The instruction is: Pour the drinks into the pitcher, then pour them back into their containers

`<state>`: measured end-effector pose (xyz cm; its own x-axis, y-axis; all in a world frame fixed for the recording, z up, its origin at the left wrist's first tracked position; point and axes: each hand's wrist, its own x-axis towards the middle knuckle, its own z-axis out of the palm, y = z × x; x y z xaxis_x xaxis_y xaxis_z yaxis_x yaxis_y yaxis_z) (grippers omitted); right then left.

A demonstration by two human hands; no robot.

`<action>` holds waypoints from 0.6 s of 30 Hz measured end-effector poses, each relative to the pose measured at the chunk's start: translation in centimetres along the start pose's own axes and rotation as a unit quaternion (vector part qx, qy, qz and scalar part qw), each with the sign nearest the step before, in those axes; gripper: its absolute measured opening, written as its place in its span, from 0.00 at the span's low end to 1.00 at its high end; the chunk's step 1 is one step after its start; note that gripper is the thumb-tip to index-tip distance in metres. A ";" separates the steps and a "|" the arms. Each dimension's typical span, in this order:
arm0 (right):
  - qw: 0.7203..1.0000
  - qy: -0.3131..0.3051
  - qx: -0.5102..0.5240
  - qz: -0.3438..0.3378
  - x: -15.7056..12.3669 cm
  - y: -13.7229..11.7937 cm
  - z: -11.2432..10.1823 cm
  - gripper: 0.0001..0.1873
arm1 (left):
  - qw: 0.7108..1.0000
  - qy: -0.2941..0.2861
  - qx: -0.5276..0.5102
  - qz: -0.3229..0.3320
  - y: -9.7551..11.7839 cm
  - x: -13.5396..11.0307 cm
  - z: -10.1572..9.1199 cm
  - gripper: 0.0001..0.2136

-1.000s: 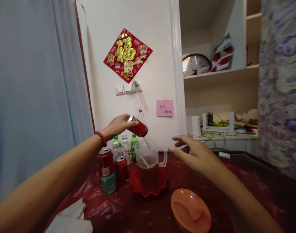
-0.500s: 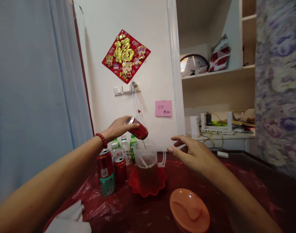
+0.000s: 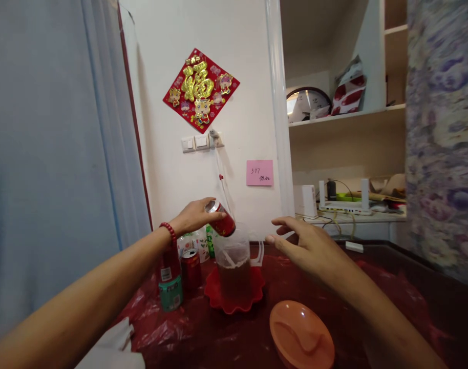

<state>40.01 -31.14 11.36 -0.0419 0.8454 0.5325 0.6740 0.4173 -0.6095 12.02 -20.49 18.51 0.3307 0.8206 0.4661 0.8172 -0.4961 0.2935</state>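
At the far left, a crumpled white cloth [image 3: 113, 344] is seen at the near edge of the table [image 3: 380, 287], which is covered in red plastic sheeting. Further in, a green can [image 3: 171, 294] is stood beside an opened red can [image 3: 190, 267]. Another red can [image 3: 165, 266] is stacked on the green one and partly hidden by the forearm. Clear bottles [image 3: 198, 242] are grouped just behind them, by the wall.

The left hand [image 3: 193, 216], with a red bead bracelet [image 3: 168, 231] worn at its wrist, is closed around a tilted drink can [image 3: 223, 221], gripped by its body. The mouth end is lowered to the open top of a clear pitcher [image 3: 236, 266]; whether the rim is touched cannot be told. The pitcher, about half filled with brown liquid, is set upright on a red scalloped saucer [image 3: 220, 300] just below the left hand.

To the right of the pitcher, near its handle but apart from it, the right hand [image 3: 309, 245] is held open above the table, fingers loosely spread and nothing grasped. An orange dish [image 3: 301, 335] is placed at the near right, below that hand.
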 end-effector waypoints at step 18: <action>1.000 -0.012 -0.020 0.000 0.3 0.7 0.8 0.32 | 0.999 0.021 -0.014 -0.025 -1.5 -0.9 0.9 0.31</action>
<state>39.89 -30.29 10.62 -0.0593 0.8540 0.5168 0.7030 0.4033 -0.5858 10.90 -20.22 16.95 0.2699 0.8318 0.4849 0.8182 -0.4637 0.3400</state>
